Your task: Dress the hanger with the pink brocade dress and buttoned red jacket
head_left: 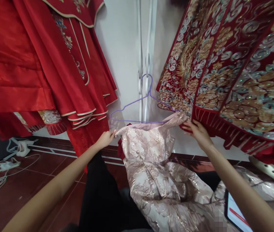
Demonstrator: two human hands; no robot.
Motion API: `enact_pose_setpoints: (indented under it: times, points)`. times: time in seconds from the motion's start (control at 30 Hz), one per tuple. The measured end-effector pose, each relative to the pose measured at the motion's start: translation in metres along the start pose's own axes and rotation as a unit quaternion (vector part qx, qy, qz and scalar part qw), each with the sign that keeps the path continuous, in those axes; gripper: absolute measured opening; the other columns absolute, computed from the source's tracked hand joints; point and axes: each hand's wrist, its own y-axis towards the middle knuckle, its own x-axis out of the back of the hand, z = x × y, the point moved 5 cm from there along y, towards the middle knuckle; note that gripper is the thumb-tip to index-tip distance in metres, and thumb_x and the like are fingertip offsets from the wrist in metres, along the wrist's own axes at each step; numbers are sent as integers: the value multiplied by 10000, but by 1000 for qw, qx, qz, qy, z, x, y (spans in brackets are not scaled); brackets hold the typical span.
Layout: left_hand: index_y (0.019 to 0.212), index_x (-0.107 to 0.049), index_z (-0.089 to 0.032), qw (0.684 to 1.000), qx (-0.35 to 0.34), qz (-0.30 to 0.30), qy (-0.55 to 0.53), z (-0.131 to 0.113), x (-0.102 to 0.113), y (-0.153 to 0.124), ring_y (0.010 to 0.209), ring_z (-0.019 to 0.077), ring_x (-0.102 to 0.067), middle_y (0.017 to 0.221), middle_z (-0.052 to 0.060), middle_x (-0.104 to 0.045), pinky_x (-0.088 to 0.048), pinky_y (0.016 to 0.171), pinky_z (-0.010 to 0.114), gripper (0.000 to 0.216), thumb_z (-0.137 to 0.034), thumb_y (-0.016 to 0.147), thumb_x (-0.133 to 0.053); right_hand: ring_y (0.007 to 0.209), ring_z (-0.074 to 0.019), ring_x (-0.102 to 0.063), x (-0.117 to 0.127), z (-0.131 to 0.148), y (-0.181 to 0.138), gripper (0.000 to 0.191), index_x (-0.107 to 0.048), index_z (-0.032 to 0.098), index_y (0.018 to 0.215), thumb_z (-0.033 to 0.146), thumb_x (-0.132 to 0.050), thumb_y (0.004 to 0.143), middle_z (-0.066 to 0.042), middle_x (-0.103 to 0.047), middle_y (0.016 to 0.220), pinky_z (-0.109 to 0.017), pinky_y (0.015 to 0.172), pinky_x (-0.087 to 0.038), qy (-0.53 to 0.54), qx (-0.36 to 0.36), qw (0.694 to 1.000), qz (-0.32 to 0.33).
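Observation:
A pale pink brocade dress (144,145) with a shiny floral pattern spreads in front of me, its skirt lying across my lap. My left hand (106,138) pinches the left end of its top edge. At the other side, my right hand (198,132) grips the dress's right shoulder strap, fingers closed around the cloth. A purple wire hanger (127,104) hangs by its hook on a white rail fitting on the wall. The hanger's right arm meets the raised right strap; its left arm is bare, just above my left hand.
Red garments (54,64) hang at the left, and a red embroidered skirt (224,71) with sequins hangs at the right. White cables (0,170) lie on the tiled floor (42,187). A lit phone or tablet (236,212) rests on the skirt below my right forearm.

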Motion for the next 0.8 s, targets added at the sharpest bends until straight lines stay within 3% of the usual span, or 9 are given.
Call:
enact_pose_setpoints:
  times: [0.1,0.2,0.3,0.43,0.53,0.67,0.8]
  points:
    - [650,-683,-235,999,-11,14,-47,-4,-8,-4,723,221,-619,679,42,-665,-432,717,269,111,-292,725,-625,901,-173,-653,-17,-5,7,360,-562,244,982,374,-728,690,-43,-669,1028,-270,654,-577,26,-22,999,15]
    - [665,-702,-222,990,-47,-11,-133,-18,-8,1,1016,237,-588,987,79,-679,-414,895,289,140,-339,726,-655,846,-156,-665,-25,-10,15,382,-572,228,925,332,-770,615,-17,-683,940,-272,714,-570,79,7,997,-15]
    - [776,-725,-196,961,1,-13,-276,-31,-13,14,1172,245,-508,1180,100,-622,-376,971,302,219,-403,714,-689,813,-172,-678,-21,-25,14,378,-586,220,858,303,-785,548,-3,-690,842,-276,705,-574,121,17,990,-69]
    - [982,-689,-177,877,85,-4,-473,-47,-27,29,1013,196,-591,1087,83,-660,-429,870,276,357,-420,721,-695,857,-244,-690,-16,-63,-11,251,-611,264,738,351,-758,555,-6,-715,824,-396,752,-597,114,-66,991,-33]
    - [980,-667,-173,838,99,-6,-536,-59,-35,36,900,162,-617,995,58,-677,-448,797,252,347,-409,727,-693,874,-283,-693,-9,-78,-40,133,-642,312,652,359,-742,579,-2,-726,802,-433,817,-581,112,-94,989,12]
    - [861,-641,-161,826,110,-10,-552,-63,-37,42,748,140,-616,816,27,-667,-456,716,251,301,-417,716,-703,984,-266,-664,-1,-70,-69,58,-659,368,645,386,-712,658,36,-727,838,-428,935,-531,135,-122,982,57]
    - [816,-622,-145,836,122,-7,-536,-57,-30,49,730,151,-619,783,34,-660,-463,721,273,303,-411,703,-713,1153,-254,-574,5,-45,-81,96,-663,332,766,316,-705,681,30,-699,1035,-471,1022,-464,201,-107,972,65]
